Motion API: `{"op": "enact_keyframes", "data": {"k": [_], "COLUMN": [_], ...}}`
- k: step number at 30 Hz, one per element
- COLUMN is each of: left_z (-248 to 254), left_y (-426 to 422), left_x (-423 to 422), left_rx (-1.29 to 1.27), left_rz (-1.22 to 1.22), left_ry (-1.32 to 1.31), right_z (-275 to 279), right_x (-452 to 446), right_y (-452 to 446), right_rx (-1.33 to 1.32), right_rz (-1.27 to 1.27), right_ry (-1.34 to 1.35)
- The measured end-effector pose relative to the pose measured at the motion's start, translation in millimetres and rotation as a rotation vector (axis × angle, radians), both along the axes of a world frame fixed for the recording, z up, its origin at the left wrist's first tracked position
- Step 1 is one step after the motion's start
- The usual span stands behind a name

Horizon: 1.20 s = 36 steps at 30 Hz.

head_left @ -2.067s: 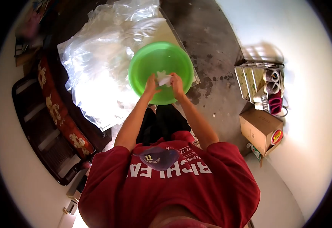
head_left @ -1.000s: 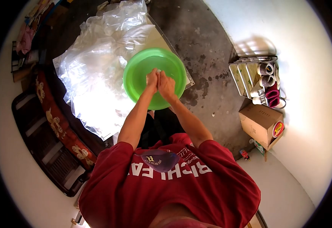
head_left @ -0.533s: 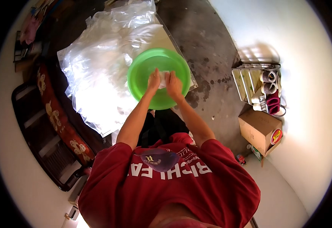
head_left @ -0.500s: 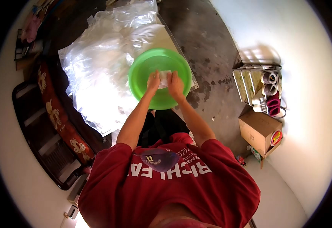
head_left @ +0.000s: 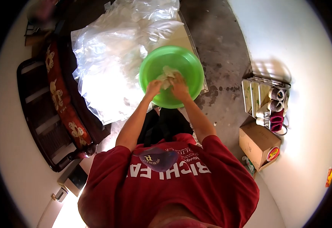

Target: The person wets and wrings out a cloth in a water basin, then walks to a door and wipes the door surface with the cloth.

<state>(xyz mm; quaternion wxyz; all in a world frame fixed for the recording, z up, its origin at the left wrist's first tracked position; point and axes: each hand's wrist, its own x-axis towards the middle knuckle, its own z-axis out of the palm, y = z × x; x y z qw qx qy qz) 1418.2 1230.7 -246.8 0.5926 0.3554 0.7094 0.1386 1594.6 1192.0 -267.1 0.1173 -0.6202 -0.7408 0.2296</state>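
A round green basin (head_left: 146, 67) sits on the plastic-covered table in front of me. Inside it lies a crumpled whitish cloth (head_left: 168, 72), loosely bunched. My left hand (head_left: 153, 88) is closed at the cloth's near left edge, fingertips pinching it. From the right, my right hand (head_left: 180, 88) reaches over the basin's near side, its fingers curled onto the cloth and partly covering it. Whether the basin holds water is hard to make out.
Clear plastic sheeting (head_left: 109, 57) covers much of the table. On the left stands a dark wooden bench (head_left: 33, 117) with a red patterned cushion (head_left: 59, 98). A shoe rack (head_left: 251, 97) and a cardboard box (head_left: 258, 140) stand along the right wall.
The cloth was a compact, stretched piece held between both hands; now it is looser and spread deeper in the basin. My hands have moved slightly apart. The view has shifted a little.
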Motion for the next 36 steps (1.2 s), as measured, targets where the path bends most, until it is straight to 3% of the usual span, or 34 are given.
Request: {"op": "enact_keyframes", "data": {"k": [3,6,10,12,13,15,20,22,23,24,27,30,32,33,35,36], "left_z": [3.6,10.6,18.2,19.9,16.4,13.6,26.3,9.6,4.1,-0.9,-25.6,36.0,26.3,21.6,2.4,-6.6], "left_y": [-0.8,-1.2,-5.7,-4.7,-3.4,-0.6,11.5,18.2,21.4,23.4,24.6,26.0,25.8,25.9,29.1,29.5], "left_x": [-7.2,-6.5,-5.5,-5.0,-4.8,2.3,38.2,45.2,44.7,45.4,48.8,76.9,76.7,76.0,73.6,73.6], "left_rx": [0.060,-0.068,-0.084,-0.082,-0.101,-0.121,-0.084,-0.111,-0.156,-0.203,-0.252,-0.210,-0.232,-0.250,-0.260,-0.268], "left_rz": [-0.101,-0.146,-0.079,-0.062,-0.050,-0.053,0.162,0.210,0.222,0.233,0.307,0.488,0.441,0.404,0.395,0.394], "left_ry": [0.063,0.002,-0.058,-0.088,-0.103,-0.128,-0.169,-0.219,-0.434,-0.646,-0.713,-0.628,-0.611,-0.594,-0.583,-0.571], "right_z": [-1.1,1.8,-25.1,-18.2,-11.3,9.7,49.1,62.6,72.6,69.5,58.0,61.0,61.2,61.7,59.5,61.1], "right_x": [5.3,4.6,9.3,13.9,16.8,19.9,12.7,7.0,5.7,0.0,-11.9,-14.9,-17.4,-16.6,-15.7,-15.6], "right_y": [5.8,11.4,8.6,14.9,15.9,17.4,17.9,19.3,23.0,23.3,29.0,35.3,37.9,36.5,32.8,30.5], "right_rx": [-0.112,-0.182,-0.103,-0.285,-0.283,-0.153,-0.164,-0.060,-0.223,-0.217,-0.035,0.058,0.444,0.445,0.354,0.355], "right_rz": [-0.189,0.002,-0.003,-0.406,-0.415,-0.494,-0.456,-0.371,-0.413,-0.424,-0.561,-0.553,-0.574,-0.581,-0.652,-0.656], "right_ry": [0.090,0.005,0.045,0.274,0.270,0.551,0.720,0.984,0.951,0.948,0.907,0.753,0.568,0.564,0.231,0.228]}}
